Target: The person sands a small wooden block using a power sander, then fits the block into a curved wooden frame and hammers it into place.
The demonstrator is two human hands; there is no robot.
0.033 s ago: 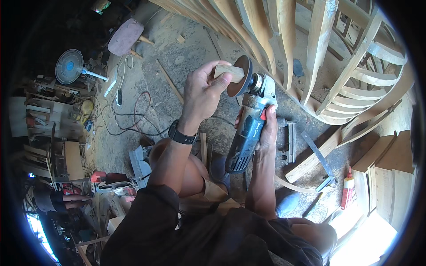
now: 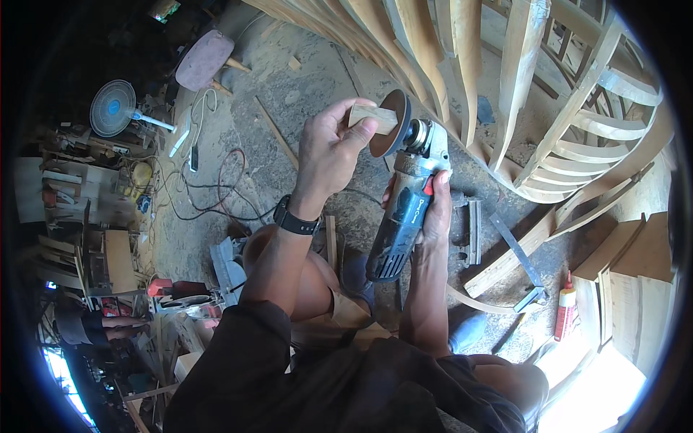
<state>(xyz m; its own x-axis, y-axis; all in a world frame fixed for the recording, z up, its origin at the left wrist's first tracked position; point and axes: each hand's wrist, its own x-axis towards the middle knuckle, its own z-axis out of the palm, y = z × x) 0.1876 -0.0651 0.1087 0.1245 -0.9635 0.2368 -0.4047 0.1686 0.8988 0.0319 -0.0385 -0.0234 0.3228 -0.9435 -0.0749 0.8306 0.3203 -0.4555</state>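
Note:
My left hand [image 2: 334, 148] pinches a small wooden block [image 2: 373, 117] between thumb and fingers. The block's right end meets the face of a round sanding disc [image 2: 393, 130]. That disc is mounted on an angle grinder [image 2: 404, 216] with a dark blue body and a silver metal head. Wrapped round the grinder's body from the right, my right hand [image 2: 434, 213] has its thumb close to the red switch [image 2: 427, 187]. Most of the right hand's fingers are hidden behind the tool.
Curved wooden ribs [image 2: 516, 79] of a large frame rise at the far right. A fan [image 2: 113, 108] and a padded stool [image 2: 204, 61] stand far left. Cables [image 2: 224, 191] cross the floor. At right lie a metal square [image 2: 516, 249] and a red-and-white bottle [image 2: 565, 310].

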